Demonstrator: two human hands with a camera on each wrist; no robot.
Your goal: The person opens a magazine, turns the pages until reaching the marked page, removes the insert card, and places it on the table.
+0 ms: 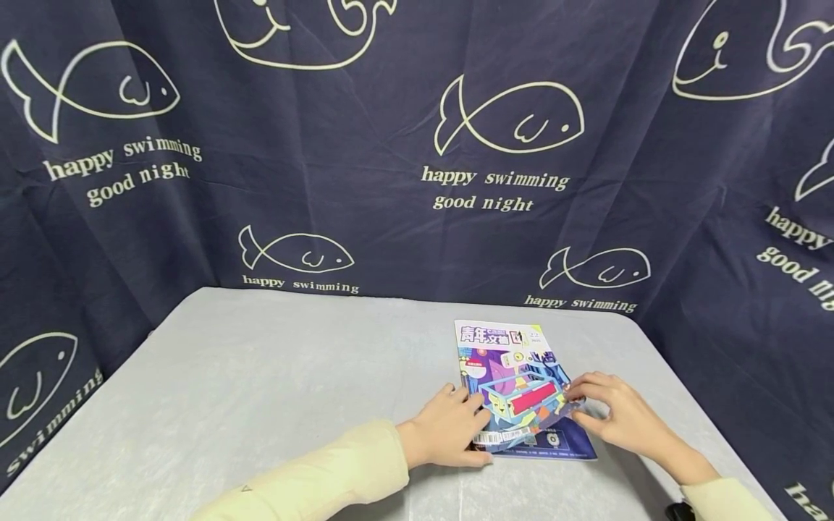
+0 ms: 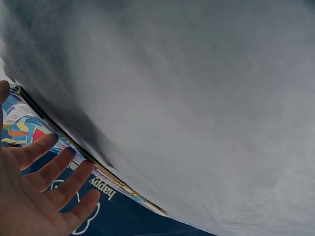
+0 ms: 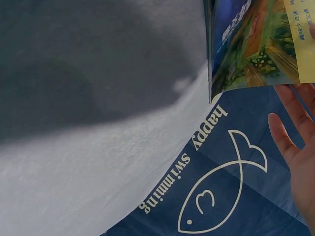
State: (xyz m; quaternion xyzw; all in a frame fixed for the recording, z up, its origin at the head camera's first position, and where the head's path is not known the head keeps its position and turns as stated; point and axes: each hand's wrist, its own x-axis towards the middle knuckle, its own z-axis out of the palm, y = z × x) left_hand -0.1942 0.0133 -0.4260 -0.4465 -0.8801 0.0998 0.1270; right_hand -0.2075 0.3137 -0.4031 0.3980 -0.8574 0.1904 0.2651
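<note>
Right hand (image 1: 615, 416) held raised edge of magazine (image 1: 511, 383)

Left hand (image 1: 449, 428) lay at its lower left corner, fingers spread. Cover (image 1: 521, 396) was lifted at right, over dark blue print (image 1: 565, 441); turning seemed begun, not completed. Magazine rested right of centre on the grey table (image 1: 274, 362), and navy fish-printed curtain (image 1: 391, 166) hung around.

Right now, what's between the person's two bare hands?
A colourful, glossy paper magazine lies between the left hand and right hand; the head view shows it.

Two hands (image 1: 448, 427) (image 1: 619, 414), two sleeves (image 1: 326, 470) (image 1: 730, 501), one magazine (image 1: 511, 380), one table (image 1: 293, 369)
</note>
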